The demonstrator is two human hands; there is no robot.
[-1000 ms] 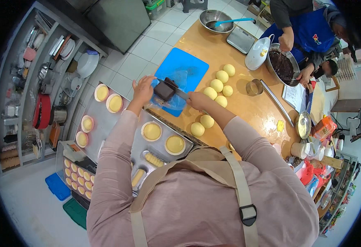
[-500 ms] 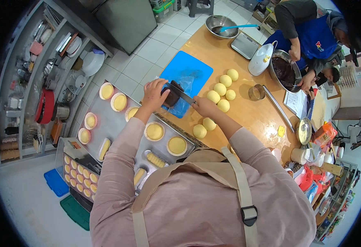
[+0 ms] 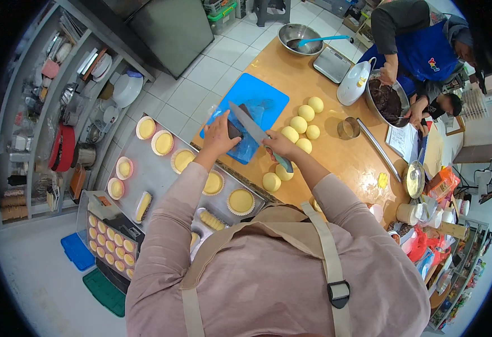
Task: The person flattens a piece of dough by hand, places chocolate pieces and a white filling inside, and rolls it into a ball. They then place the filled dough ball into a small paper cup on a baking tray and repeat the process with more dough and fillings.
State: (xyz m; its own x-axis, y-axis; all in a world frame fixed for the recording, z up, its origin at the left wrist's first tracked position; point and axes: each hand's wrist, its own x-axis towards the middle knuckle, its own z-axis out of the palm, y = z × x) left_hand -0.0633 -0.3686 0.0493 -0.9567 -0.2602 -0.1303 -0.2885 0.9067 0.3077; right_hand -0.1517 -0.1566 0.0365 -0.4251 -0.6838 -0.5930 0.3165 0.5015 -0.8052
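My right hand (image 3: 279, 144) grips a kitchen knife (image 3: 248, 122) by its green handle. Its broad blade slants up and away to the left, over the blue cutting board (image 3: 265, 100). Beside the blade, my left hand (image 3: 218, 136) is closed around a dark brown block (image 3: 233, 131) that looks like chocolate, partly hidden by my fingers. Clear plastic wrap (image 3: 250, 147) lies crumpled under and around the block on the board. Another dark piece is partly covered by the blade.
Pale yellow dough balls (image 3: 298, 124) sit right of the board. A metal tray (image 3: 157, 159) with tart shells is near left. Across the table, a co-worker's hand (image 3: 388, 73) works over a bowl of dark mixture (image 3: 385, 100). A scale (image 3: 332, 64) and steel bowl (image 3: 286, 35) stand farther off.
The knife has come up off the block and its blade has swung to point farther away. My left hand has shifted slightly nearer and left. The co-worker's upper hand has moved left.
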